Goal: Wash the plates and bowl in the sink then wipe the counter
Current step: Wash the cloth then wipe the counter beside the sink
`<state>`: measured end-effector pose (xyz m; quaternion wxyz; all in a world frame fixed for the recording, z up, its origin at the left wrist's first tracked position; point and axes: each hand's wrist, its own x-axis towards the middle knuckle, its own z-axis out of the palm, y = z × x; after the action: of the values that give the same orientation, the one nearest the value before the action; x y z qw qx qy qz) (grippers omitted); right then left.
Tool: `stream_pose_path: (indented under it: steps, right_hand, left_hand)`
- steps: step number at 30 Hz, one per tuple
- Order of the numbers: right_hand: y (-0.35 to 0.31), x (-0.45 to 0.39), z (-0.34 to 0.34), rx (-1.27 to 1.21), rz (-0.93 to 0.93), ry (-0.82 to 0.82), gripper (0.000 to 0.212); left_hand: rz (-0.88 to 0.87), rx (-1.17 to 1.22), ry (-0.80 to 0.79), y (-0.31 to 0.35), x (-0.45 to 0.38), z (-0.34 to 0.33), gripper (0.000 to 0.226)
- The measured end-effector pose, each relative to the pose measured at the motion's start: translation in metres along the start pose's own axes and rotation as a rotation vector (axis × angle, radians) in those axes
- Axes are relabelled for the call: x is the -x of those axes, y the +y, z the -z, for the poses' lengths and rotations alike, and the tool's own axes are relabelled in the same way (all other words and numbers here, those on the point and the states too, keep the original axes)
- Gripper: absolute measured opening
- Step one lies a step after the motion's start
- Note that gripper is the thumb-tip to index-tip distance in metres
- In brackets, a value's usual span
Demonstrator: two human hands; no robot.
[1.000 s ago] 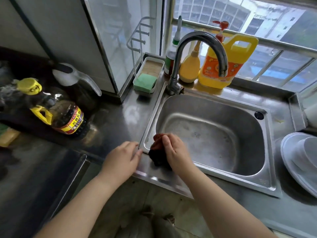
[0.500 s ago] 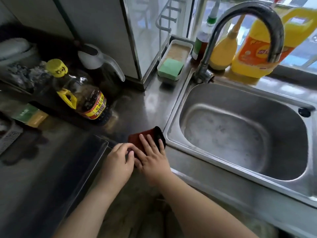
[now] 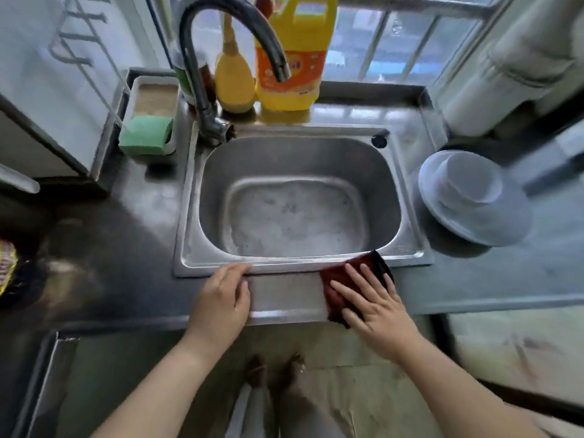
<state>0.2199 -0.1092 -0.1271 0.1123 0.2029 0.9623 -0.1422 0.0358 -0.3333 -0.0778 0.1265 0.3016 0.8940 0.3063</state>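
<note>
Steel kitchen counter with an inset steel sink, window with bars behind it. Right hand lies flat, fingers straight and spread, pressing a dark red cloth onto the counter strip in front of the sink, near the sink's front right corner; the cloth's far edge touches the sink rim. Left hand rests on the same strip to the left, fingers relaxed and holding nothing, fingertips at the sink's front rim. The two hands are apart, with bare steel between them. Sink basin holds no dishes, only a foamy film on the bottom. Stack of white plates with a white bowl on top sits on the counter just right of the sink. Curved faucet rises from the sink's back left corner, spout over the basin. Behind it, on the back ledge: a yellow detergent jug, a smaller yellow bottle and a green-capped bottle, mostly hidden by the faucet. Left of the faucet, a white tray with a green sponge at its near end. Image is blurred at the far left.
</note>
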Motion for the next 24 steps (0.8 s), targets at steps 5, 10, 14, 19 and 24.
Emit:
stream_pose_path:
  steps: [5,10,14,19,24]
  right_hand:
    - [0.051,0.026,0.018,0.017,-0.442,0.031,0.077]
    - [0.036,0.025,0.006,-0.108,-0.339,0.070,0.078]
    - [0.095,0.041,0.015,-0.132,-0.350,0.069,0.074]
    - [0.217,0.064,0.045,-0.154,-0.477,0.002,0.069]
    - [0.323,0.064,0.066,-0.190,-0.701,0.050,0.055]
  left_hand:
    - [-0.138,0.038,-0.089,0.038,-0.009,-0.029,0.030]
    - [-0.284,0.063,-0.184,0.093,-0.013,-0.069,0.029]
    - [-0.368,0.083,-0.243,0.140,-0.020,-0.106,0.027]
    - [-0.452,0.099,-0.217,0.211,-0.032,-0.168,0.023]
    - [-0.494,0.149,-0.227,0.299,-0.039,-0.231,0.025]
